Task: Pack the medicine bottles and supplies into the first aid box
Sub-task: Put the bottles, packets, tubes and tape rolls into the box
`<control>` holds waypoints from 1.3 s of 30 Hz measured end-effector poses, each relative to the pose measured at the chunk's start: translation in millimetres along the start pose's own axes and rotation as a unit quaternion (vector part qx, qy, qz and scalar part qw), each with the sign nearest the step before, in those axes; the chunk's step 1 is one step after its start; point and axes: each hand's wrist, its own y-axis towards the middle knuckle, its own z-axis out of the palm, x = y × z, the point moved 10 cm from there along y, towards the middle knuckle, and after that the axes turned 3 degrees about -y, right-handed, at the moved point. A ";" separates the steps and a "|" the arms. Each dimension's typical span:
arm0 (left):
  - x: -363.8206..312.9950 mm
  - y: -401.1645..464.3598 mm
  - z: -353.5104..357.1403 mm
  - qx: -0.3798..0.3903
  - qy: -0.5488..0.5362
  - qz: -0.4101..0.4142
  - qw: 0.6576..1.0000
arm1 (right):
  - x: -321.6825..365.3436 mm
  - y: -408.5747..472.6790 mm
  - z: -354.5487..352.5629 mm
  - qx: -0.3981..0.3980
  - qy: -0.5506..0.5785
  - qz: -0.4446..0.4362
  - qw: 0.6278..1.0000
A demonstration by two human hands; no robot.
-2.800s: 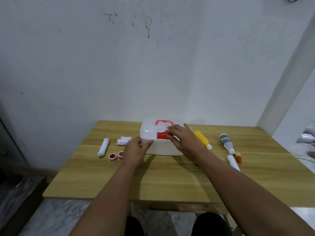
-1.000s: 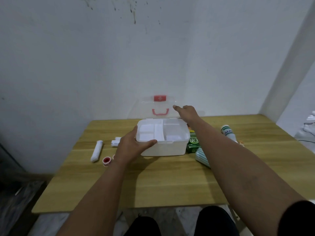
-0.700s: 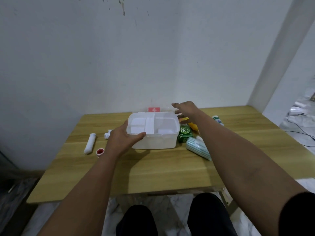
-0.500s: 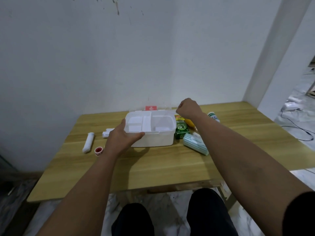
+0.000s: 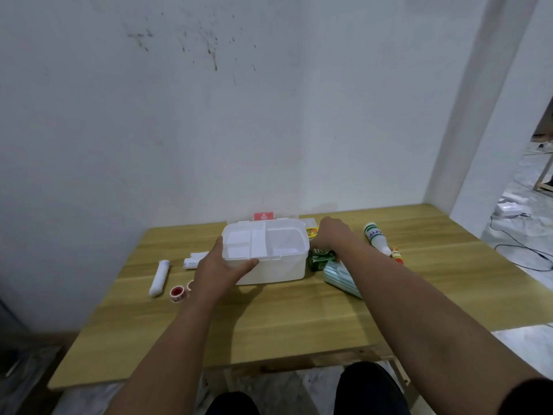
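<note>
Our left hand (image 5: 220,266) grips the near-left rim of the open first aid box (image 5: 270,260) at frame centre; our right hand (image 5: 330,235), fingers hidden, reaches among supplies right of it: green packet (image 5: 320,259), white bottle (image 5: 375,238), on the wooden table (image 5: 284,319).

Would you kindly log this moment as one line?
box: open, nothing packed | left hand: holds box | right hand: reaching beside box, grip unclear

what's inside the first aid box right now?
First aid box is open: only a white divided tray shows, with no supplies in it. Anything beneath the tray is hidden.
</note>
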 end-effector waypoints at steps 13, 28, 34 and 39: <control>-1.3 6.7 -3.7 0.007 -0.015 -0.004 1.000 | 26.7 -0.7 -101.3 -0.002 -0.014 -0.046 0.999; 7.1 9.9 -1.9 -0.007 -0.017 -0.031 0.999 | 120.1 -2.7 -37.0 0.062 -0.198 -0.166 0.964; 11.2 11.5 -1.7 -0.007 -0.010 -0.041 0.999 | 132.6 10.7 6.3 0.059 -0.102 -0.189 0.975; 9.8 12.5 -3.1 -0.016 -0.009 -0.039 0.999 | 132.7 10.9 10.3 0.023 -0.056 -0.206 0.977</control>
